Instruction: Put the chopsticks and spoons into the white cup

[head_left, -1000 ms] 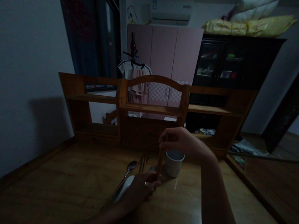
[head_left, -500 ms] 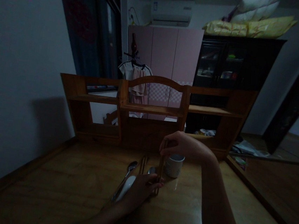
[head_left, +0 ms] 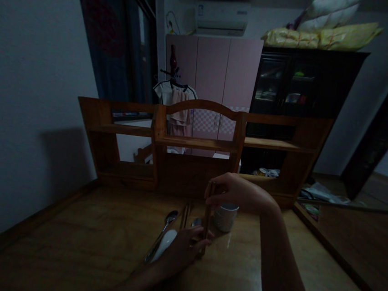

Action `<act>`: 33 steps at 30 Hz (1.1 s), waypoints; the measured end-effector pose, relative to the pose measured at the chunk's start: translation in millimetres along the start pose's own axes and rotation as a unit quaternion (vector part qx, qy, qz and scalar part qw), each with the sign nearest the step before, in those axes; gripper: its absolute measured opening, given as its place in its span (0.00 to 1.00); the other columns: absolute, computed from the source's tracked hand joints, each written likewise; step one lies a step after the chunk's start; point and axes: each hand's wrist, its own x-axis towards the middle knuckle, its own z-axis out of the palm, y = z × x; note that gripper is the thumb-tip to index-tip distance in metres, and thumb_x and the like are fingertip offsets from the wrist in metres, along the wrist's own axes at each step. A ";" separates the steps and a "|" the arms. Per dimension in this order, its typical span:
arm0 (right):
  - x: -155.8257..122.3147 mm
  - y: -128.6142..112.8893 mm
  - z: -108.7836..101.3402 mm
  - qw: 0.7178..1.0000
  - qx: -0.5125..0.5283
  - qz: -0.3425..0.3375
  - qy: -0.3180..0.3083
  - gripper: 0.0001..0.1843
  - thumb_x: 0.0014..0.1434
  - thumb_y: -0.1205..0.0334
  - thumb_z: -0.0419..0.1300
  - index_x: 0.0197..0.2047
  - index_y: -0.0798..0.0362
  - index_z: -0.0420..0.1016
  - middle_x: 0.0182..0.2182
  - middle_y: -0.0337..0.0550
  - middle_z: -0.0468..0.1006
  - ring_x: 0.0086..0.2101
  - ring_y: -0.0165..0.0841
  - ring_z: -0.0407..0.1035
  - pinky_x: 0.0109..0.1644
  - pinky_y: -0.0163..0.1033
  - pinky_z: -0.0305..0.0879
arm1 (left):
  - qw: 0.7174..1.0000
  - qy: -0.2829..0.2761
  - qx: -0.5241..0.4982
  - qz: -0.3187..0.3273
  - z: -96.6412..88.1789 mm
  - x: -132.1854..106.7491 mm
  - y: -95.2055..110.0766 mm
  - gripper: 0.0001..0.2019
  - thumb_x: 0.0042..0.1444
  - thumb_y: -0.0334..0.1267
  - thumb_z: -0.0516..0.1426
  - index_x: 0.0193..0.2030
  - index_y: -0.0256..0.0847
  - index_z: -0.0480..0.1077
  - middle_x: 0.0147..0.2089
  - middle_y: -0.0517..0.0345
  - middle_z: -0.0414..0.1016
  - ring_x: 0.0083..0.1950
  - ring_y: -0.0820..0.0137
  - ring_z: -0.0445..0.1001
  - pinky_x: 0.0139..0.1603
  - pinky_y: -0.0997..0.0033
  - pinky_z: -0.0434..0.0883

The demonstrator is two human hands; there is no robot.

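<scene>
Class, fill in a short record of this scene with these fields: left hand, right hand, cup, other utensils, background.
Left hand: holds upright chopsticks low down
Right hand: grips their upper end
Cup: on the table, partly behind the right hand
Other utensils: metal spoon; white utensil; second chopsticks pair; apparently another spoon, mostly hidden
Background: wooden shelf unit

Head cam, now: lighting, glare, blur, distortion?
Head view: dim overall, black cabinet losing detail; head view: soft shadow on the wall, pale glare on the tabletop beside the right forearm; head view: chopsticks in the right hand look slightly soft; head view: wide-angle look, door leaning.
</scene>
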 end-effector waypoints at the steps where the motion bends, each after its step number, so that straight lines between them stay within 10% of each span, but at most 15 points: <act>1: 0.1 -0.1 0.3 1.000 0.003 0.000 0.000 0.09 0.56 0.59 0.65 0.39 0.55 0.77 0.29 0.41 0.79 0.31 0.33 0.75 0.32 0.31 0.69 | 1.000 -0.005 -0.008 -0.004 -0.3 0.1 0.4 0.13 0.59 0.44 0.55 0.45 0.43 0.74 0.42 0.59 0.77 0.38 0.70 0.76 0.36 0.77 0.71; 16: 2.5 1.3 2.5 0.997 -0.048 0.051 0.040 0.14 0.53 0.53 0.67 0.28 0.57 0.77 0.25 0.43 0.79 0.27 0.33 0.75 0.25 0.29 0.66 | 1.000 -0.013 -0.004 -0.027 -0.4 0.5 6.2 0.13 0.57 0.44 0.56 0.43 0.41 0.76 0.40 0.59 0.78 0.37 0.70 0.76 0.36 0.76 0.69; 33: 4.9 -1.3 2.3 0.998 -0.044 0.010 0.033 0.14 0.52 0.54 0.68 0.39 0.54 0.80 0.30 0.41 0.80 0.31 0.32 0.74 0.31 0.30 0.66 | 0.999 -0.034 -0.037 -0.006 -0.9 -1.2 3.4 0.18 0.61 0.47 0.51 0.51 0.41 0.72 0.39 0.56 0.76 0.35 0.69 0.74 0.36 0.73 0.69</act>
